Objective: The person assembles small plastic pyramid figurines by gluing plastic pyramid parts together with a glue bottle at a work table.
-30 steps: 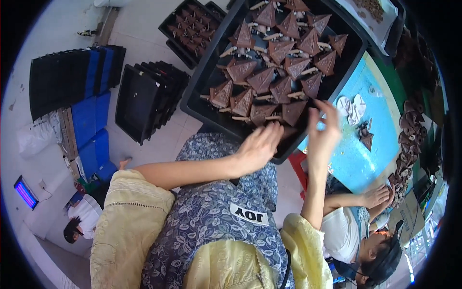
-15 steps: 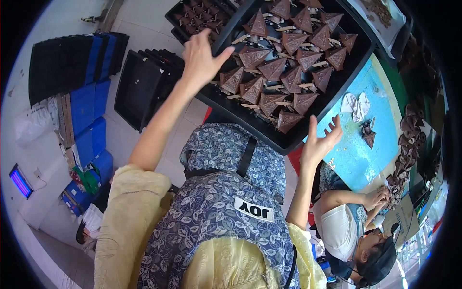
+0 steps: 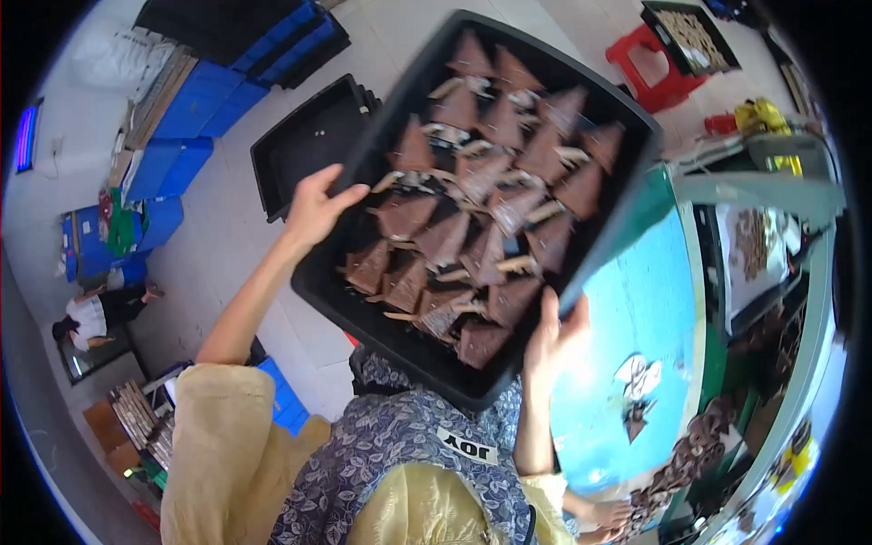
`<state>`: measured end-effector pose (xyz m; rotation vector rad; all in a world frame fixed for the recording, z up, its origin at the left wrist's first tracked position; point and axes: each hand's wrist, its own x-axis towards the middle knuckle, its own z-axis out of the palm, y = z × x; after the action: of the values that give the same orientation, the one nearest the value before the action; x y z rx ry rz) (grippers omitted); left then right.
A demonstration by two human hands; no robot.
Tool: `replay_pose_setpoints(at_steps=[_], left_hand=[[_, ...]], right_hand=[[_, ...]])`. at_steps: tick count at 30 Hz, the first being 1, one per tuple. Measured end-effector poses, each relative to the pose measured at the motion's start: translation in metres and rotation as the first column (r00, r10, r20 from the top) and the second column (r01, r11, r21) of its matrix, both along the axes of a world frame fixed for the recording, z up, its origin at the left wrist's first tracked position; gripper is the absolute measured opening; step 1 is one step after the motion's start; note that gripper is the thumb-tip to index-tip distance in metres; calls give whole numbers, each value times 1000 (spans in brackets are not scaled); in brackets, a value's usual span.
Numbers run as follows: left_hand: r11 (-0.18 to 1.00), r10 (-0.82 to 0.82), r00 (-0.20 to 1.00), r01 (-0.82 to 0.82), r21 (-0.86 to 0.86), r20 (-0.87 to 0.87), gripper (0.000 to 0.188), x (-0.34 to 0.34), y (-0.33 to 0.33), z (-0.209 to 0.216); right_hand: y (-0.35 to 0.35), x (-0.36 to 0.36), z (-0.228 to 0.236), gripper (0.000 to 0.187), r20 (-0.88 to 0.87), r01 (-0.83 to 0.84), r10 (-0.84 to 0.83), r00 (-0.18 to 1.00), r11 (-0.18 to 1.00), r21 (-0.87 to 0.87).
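Note:
A deep black plastic tray (image 3: 386, 350) is held up in front of my body, tilted at an angle. Inside it sit several brown, triangular pyramid-like pieces (image 3: 481, 173) with pale short sticks among them. My left hand (image 3: 316, 213) is closed on the tray's left side, with the thumb over the rim. At the lower right side my right hand (image 3: 547, 345) grips the tray, its thumb up on the rim and its other fingers partly hidden and blurred.
To the right stands a blue-topped table (image 3: 618, 309) with a white crumpled cloth (image 3: 638, 374), a loose brown piece (image 3: 638, 420) and a brown heap (image 3: 695, 445). A co-worker's hand (image 3: 607, 516) is near its front. A black tray (image 3: 309, 145) lies on the floor; a red stool (image 3: 649, 68) stands far right.
Both hands, open beside the tray before, now hold its sides. The tray has come nearer my body and turned, away from the stacked trays behind it. My view has swung to the right.

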<state>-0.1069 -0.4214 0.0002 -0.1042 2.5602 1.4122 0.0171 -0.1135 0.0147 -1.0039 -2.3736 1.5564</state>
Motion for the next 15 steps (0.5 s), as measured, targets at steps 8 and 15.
replay_pose_setpoints(at_steps=[8, 15], left_hand=[[913, 407, 913, -407, 40, -5, 19, -105, -46, -72], [803, 173, 825, -434, 408, 538, 22, -87, 88, -297]], right_hand=[[-38, -264, -151, 20, -44, -313, 322, 946, 939, 139], [36, -443, -256, 24, 266, -475, 396, 879, 687, 549]])
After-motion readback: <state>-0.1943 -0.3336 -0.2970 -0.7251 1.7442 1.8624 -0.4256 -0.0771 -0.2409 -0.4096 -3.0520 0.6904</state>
